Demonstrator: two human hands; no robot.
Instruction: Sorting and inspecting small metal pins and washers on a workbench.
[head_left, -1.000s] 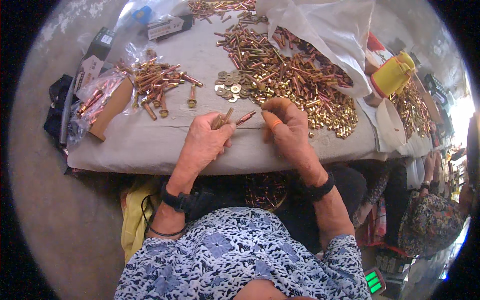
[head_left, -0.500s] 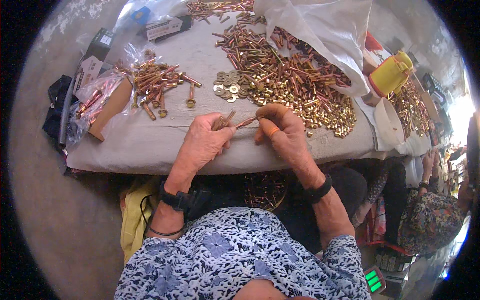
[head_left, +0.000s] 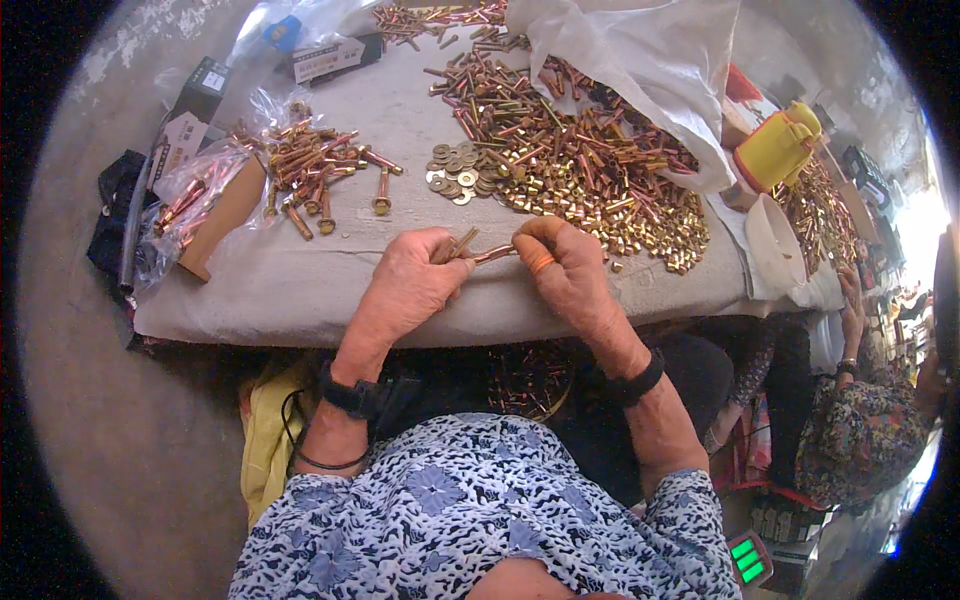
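Note:
My left hand is closed around a few copper-coloured anchor bolts, whose shanks stick up between thumb and fingers. One anchor bolt points out of it to the right. At that bolt's far end my right hand is pinched, with orange covers on some fingertips; its fingers hide whatever small part may sit there. Both hands hover over the near edge of the cloth-covered table. Just beyond them lie a heap of flat washers and a spread of short brass-coloured sleeves.
Finished-looking bolts with washers lie at left beside a cardboard piece and plastic bags. A large bolt pile runs back under white sheeting. At right stand a yellow container and a white bowl. Another person's hand is beyond.
My right hand has drawn its fingers into a tighter pinch at the bolt's end. The left hand keeps its grip almost unmoved. The other person's hand at far right has moved up slightly.

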